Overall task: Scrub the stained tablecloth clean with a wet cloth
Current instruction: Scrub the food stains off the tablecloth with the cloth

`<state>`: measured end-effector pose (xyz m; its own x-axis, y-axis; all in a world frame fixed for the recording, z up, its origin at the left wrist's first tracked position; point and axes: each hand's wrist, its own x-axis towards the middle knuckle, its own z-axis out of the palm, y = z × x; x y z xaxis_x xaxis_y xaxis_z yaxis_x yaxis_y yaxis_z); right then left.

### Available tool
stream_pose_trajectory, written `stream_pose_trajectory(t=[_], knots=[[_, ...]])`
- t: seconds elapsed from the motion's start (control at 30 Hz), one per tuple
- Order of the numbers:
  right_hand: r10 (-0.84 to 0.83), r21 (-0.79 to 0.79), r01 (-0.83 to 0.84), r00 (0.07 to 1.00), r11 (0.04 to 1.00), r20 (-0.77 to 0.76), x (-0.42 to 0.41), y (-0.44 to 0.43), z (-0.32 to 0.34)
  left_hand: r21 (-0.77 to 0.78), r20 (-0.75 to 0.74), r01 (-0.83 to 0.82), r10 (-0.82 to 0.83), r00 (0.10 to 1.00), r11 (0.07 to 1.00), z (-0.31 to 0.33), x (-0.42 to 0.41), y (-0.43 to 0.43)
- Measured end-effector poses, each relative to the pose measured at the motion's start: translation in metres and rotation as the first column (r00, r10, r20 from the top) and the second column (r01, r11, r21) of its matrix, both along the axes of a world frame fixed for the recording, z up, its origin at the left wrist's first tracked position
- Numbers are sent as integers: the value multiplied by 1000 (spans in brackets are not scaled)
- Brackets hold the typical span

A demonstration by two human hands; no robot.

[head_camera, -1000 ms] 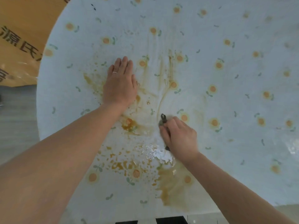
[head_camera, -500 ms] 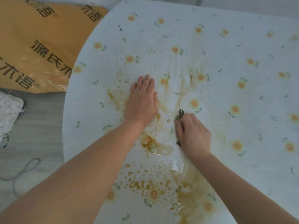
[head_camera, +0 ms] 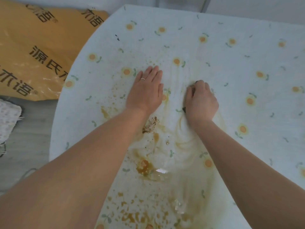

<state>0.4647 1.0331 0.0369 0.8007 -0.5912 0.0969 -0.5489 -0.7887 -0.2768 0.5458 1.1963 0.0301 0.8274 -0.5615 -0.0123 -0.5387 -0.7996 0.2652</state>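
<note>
Head view: flower-print tablecloth point(head_camera: 239, 63) spread over table, left hand point(head_camera: 146, 92) flat, fingers straight, pressing fabric, right hand point(head_camera: 201, 100) curled around dark cloth point(head_camera: 184, 109), cloth mostly hidden beneath it, brown stains point(head_camera: 145, 167) nearer, between forearms, orange printed bag point(head_camera: 38, 52) far left, white mat point(head_camera: 8, 116) on floor, left.

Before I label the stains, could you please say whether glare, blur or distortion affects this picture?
Head view throughout: a white glare spot sits on the wet patch of the pale flower-print tablecloth; the wide lens bows its edge and swells the near forearms; detail is soft, shadows faint.
</note>
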Motion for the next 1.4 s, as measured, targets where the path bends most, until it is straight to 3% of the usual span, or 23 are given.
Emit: stream_pose_trajectory(t=[0.07, 0.17, 0.23, 0.33, 0.47, 0.6, 0.77, 0.87, 1.07, 1.13, 1.27, 1.4], knots=[[144, 10, -144, 990, 990, 10, -9, 15, 0, -1, 2, -7, 7, 1000, 1000, -2, 5, -5], [430, 18, -430, 903, 903, 22, -60, 38, 2, -17, -2, 3, -3, 1000, 1000, -1, 6, -3], [515, 1, -516, 857, 857, 29, -90, 28, 1, -26, 1, -6, 6, 1000, 1000, 0, 8, 0], [371, -7, -371, 929, 929, -14, -90, -27, 5, -46, -12, -17, 17, 1000, 999, 2, 8, -6], [145, 36, -145, 989, 989, -24, -19, -57, 6, -60, -5, -33, 33, 999, 998, 0, 8, -6], [210, 91, -208, 978, 974, -9, 19, -25, 5, -69, -13, -61, 60, 998, 996, 2, 9, -7], [439, 36, -440, 898, 897, 22, -59, -14, 1, -84, -14, -64, 63, 998, 994, 1, 9, -6], [345, 4, -345, 939, 939, -2, -71, -46, 4, -92, -2, -61, 62, 998, 994, 2, 7, -8], [118, 88, -120, 993, 989, 23, 16, -41, 6, -94, 1, -73, 73, 997, 993, 3, 8, -10], [174, 90, -175, 984, 980, 25, 21, -11, 4, -91, 2, -72, 73, 997, 993, 2, 8, -8], [471, 80, -481, 874, 873, 115, -48, 45, 3, -89, 10, -55, 56, 998, 995, 1, 9, -7], [564, 78, -566, 824, 821, 44, -98, 12, 4, -70, 28, -46, 48, 998, 997, -1, 9, -6]])
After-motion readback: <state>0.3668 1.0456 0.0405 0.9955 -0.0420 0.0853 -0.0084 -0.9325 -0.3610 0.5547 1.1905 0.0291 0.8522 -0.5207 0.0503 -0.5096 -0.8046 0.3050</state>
